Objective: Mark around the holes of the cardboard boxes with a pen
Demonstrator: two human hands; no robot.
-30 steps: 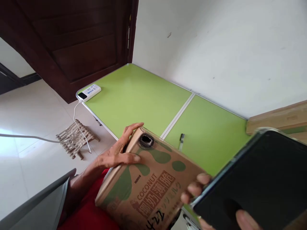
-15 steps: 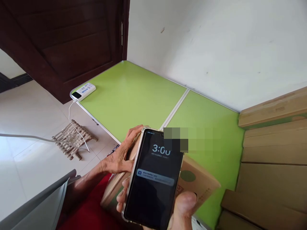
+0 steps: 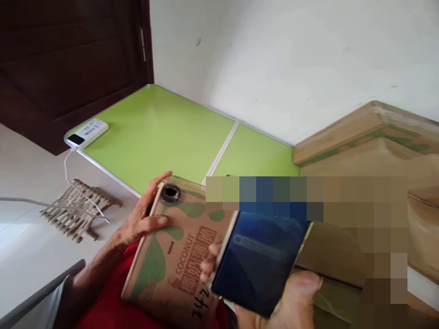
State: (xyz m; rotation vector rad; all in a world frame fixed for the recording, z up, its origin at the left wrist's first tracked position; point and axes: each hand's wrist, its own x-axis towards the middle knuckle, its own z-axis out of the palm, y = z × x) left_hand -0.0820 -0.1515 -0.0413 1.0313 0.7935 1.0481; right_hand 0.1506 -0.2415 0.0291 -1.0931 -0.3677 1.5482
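Observation:
My left hand [image 3: 146,218] is closed round the upper left edge of a cardboard box [image 3: 156,260], with the thumb on its printed face. The box is tilted, shows green patches, the word COCONUT and a handwritten number, and has a dark round ring [image 3: 170,193] near its top corner. In my right hand [image 3: 300,292] is a smartphone [image 3: 257,260] in a clear case, its dark bluish screen facing up, over the right part of the box. A pixelated patch hides the phone's top end.
Behind the hands stretches a green folding table [image 3: 164,123] against a white wall. A white power bank [image 3: 89,132] with a cable lies at its left corner. Below stands a woven stool [image 3: 77,210]. Cardboard boxes [image 3: 343,146] are stacked on the right.
The phone has moved right, uncovering the box's printed face, and its lit clock no longer shows. The left hand stays on the box. My view has turned to the right.

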